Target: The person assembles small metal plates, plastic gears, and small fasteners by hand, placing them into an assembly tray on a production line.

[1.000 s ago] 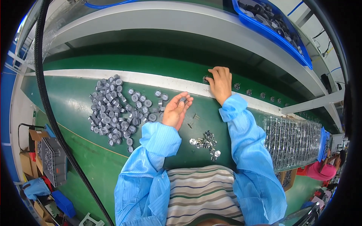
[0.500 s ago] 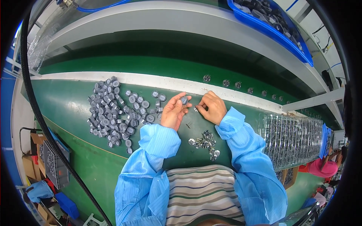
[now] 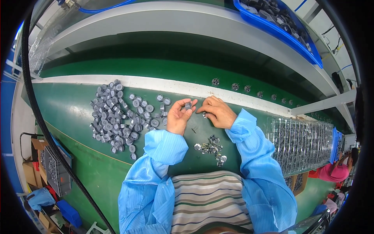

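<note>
Over the green table, my left hand (image 3: 178,117) pinches a small round grey plastic cap (image 3: 188,105) between thumb and fingers. Close to its right, my right hand (image 3: 220,112) has a small shiny metal piece (image 3: 204,114) at its closed fingertips. The two held parts are apart. Left of my left hand spreads a large heap of similar grey caps (image 3: 113,113), with several strays at its right side. Nearer my body lies a small cluster of shiny metal parts (image 3: 213,147). Two thin pins (image 3: 195,129) rest on the table between the cluster and my hands.
A white ledge (image 3: 163,84) crosses behind my hands, with a row of small metal assemblies (image 3: 235,86) beyond it. Clear plastic trays (image 3: 302,144) full of parts stand at the right. Overhead is a grey shelf (image 3: 156,17) with a blue bin (image 3: 284,37). A black cable (image 3: 46,132) hangs at left.
The grey cap in my left hand has turned from face-on to side-on. My right hand has shifted slightly, its fingers now bent further over the metal piece.
</note>
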`<state>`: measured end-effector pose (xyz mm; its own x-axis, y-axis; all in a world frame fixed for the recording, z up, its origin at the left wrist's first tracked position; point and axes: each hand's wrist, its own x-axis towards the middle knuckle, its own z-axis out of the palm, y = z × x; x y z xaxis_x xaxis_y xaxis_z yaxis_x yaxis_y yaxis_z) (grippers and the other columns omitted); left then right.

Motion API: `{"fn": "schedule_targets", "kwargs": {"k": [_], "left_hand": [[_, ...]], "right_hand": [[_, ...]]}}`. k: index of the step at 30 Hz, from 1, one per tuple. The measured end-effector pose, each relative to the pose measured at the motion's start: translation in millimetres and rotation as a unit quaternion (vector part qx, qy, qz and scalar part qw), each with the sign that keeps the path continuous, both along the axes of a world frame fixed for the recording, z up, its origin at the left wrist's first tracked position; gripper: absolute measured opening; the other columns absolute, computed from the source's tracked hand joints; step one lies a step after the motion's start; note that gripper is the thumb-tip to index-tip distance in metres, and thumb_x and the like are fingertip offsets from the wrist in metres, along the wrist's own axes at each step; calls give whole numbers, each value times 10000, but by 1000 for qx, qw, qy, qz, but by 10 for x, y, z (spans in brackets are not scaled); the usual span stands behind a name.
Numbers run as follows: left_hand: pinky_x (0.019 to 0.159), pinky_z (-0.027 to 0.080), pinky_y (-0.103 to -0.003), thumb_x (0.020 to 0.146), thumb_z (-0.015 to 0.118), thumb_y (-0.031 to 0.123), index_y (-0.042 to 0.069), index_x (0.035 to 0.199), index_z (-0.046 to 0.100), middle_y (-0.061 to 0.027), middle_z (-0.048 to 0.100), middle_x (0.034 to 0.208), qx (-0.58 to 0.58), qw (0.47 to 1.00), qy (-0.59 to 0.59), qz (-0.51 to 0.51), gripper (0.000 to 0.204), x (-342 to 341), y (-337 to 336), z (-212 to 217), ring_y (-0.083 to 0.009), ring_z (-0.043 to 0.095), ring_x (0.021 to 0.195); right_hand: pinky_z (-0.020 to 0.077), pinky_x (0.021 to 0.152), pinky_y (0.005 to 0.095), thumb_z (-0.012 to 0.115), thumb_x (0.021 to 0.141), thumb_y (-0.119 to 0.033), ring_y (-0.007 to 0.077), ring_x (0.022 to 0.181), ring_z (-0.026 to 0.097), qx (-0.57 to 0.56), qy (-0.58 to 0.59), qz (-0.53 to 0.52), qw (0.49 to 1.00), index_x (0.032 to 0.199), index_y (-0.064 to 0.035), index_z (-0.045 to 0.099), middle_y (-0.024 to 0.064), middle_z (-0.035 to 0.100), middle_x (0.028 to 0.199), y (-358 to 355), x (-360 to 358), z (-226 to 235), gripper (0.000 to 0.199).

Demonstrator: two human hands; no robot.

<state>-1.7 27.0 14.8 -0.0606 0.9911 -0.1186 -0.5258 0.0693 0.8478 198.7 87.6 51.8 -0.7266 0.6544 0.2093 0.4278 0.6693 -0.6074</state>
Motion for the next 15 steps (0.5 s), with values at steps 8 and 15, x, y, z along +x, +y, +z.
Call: {"fn": "schedule_targets", "kwargs": {"k": [8, 15], "left_hand": [[989, 546, -308, 875, 618, -200, -9, 1219, 581, -127, 676, 1247, 27, 987, 154, 21, 395, -9, -22, -23, -211, 619, 1262], [942, 558, -274, 849, 602, -231, -27, 1269, 614, -124, 688, 1239, 29, 996, 82, 2, 467, 45, -7, -17, -183, 670, 1148]], "right_hand": [[441, 959, 415, 764, 768, -25, 283, 1017, 577, -52, -40, 8, 998, 985, -74, 723, 81, 610, 1002, 26, 52, 23, 226], [510, 833, 365, 792, 787, -34, 267, 931, 641, -60, 24, 24, 998, 976, -49, 737, 88, 642, 968, 82, 63, -100, 197]]}}
